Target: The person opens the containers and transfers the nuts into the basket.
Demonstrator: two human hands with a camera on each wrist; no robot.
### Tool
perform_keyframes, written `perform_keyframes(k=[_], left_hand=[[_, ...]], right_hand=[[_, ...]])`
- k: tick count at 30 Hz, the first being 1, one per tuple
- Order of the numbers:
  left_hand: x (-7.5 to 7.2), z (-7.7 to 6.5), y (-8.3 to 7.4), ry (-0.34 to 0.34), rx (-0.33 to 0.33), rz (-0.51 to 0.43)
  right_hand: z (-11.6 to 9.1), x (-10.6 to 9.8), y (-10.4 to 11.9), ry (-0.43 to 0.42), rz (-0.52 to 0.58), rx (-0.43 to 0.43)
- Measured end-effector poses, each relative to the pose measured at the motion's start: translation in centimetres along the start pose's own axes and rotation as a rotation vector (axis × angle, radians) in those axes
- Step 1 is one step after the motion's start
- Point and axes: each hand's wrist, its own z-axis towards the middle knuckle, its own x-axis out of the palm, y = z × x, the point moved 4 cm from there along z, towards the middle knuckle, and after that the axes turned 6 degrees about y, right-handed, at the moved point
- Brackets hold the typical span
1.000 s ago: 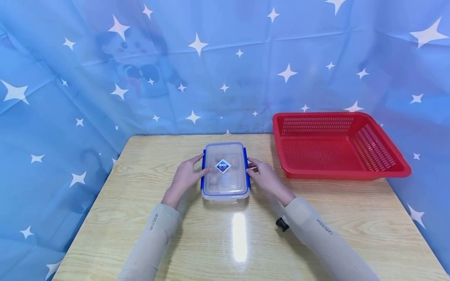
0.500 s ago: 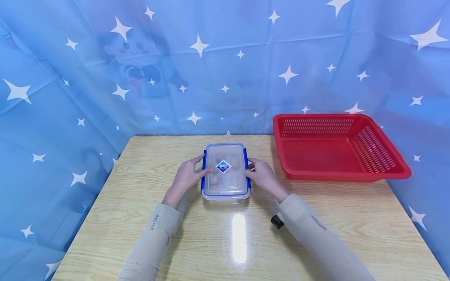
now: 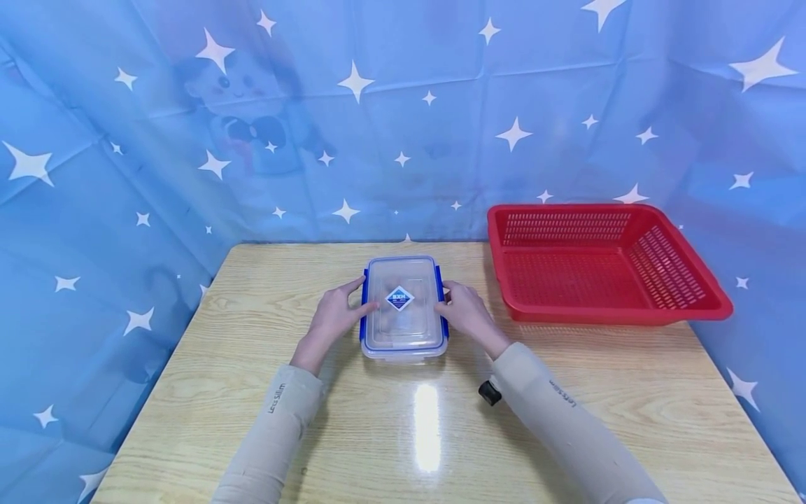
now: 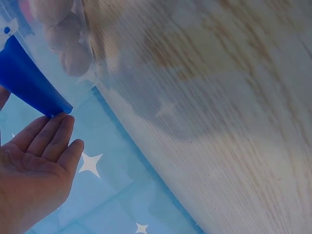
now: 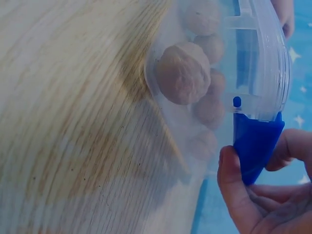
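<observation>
A clear lidded food container (image 3: 406, 332) with blue side latches and a blue diamond label sits on the table. Several walnuts (image 5: 184, 74) show through its wall in the right wrist view. My left hand (image 3: 332, 315) holds its left side, thumb over the lid's edge. In the left wrist view, its fingertips touch the end of the flared-out left latch (image 4: 31, 80). At the opposite side, my right hand (image 3: 464, 309) pinches the right latch (image 5: 256, 146) between thumb and fingers. That latch also stands out from the box wall in the right wrist view.
A red perforated basket (image 3: 620, 313) stands at the table's back right. The wooden table (image 3: 371, 434) ends against a blue star-patterned curtain (image 3: 403, 133) behind and at the sides. A small black device (image 3: 489, 393) sits under the right sleeve.
My right hand has shifted slightly left, its thumb further over the container's edge, and the right forearm has swung left with it. The left hand and the container stay in place.
</observation>
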Motion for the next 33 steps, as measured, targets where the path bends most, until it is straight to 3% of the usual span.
perform_keyframes(k=[5,9,16,23,28,33], left_hand=[[0.3,-0.2,-0.3,0.006,0.012,-0.003],[0.4,-0.3,-0.7,0.026,0.024,0.017],[0.0,-0.2,-0.7,0.018,-0.001,0.025],[0.0,-0.2,-0.6,0.016,-0.009,0.018],[0.0,-0.3,-0.7,0.015,-0.004,0.011],[0.0,-0.4,-0.8,0.008,0.011,-0.003]], right_hand=[[0.3,0.9,-2.6,-0.047,0.041,-0.001],[-0.3,1.4,-3.7,-0.009,0.081,0.000],[-0.6,0.4,-2.6,-0.030,0.206,-0.124],[-2.0,0.0,-1.2,0.023,0.303,-0.208],[-3.0,0.4,-0.9,0.079,0.295,-0.219],[-3.6,0.9,-1.0,0.131,0.215,-0.206]])
